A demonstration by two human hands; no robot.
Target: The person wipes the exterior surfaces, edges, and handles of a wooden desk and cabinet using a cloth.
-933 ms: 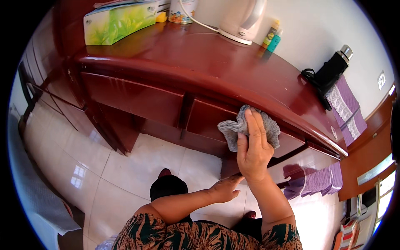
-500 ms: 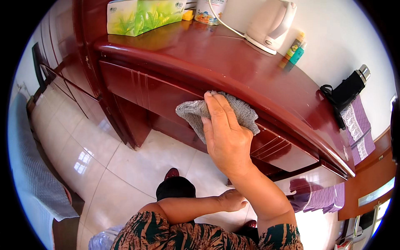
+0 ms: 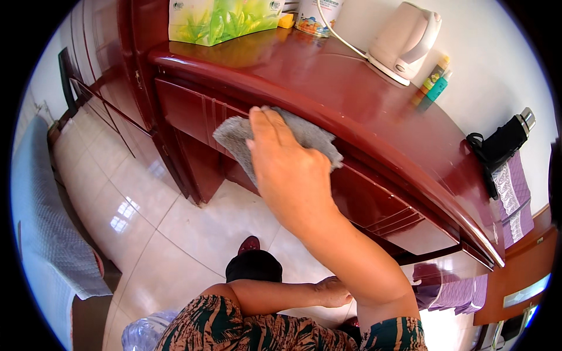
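My right hand (image 3: 291, 167) presses a grey cloth (image 3: 310, 136) against the front of a glossy dark-red desk (image 3: 374, 111), just under the overhanging top. The fingers lie over the cloth, and its loose corners spread out on both sides. Behind it runs the drawer front (image 3: 374, 202), with grooved lines near each end. Low in front of my body, my left hand (image 3: 332, 292) hangs beside my right forearm. Its fingers are partly hidden there, and nothing shows in it.
On the desk stand a green tissue box (image 3: 225, 20), a can (image 3: 318, 16), a pale electric kettle (image 3: 404, 41), two small bottles (image 3: 438, 85) and a black-cased flask (image 3: 503, 140). A blue quilted cover (image 3: 52, 234) is at left. A plastic bag (image 3: 143, 334) lies near my left side.
My right hand has slid the cloth leftward along the drawer front. My left hand stays low by my body, and the whole view has shifted slightly.
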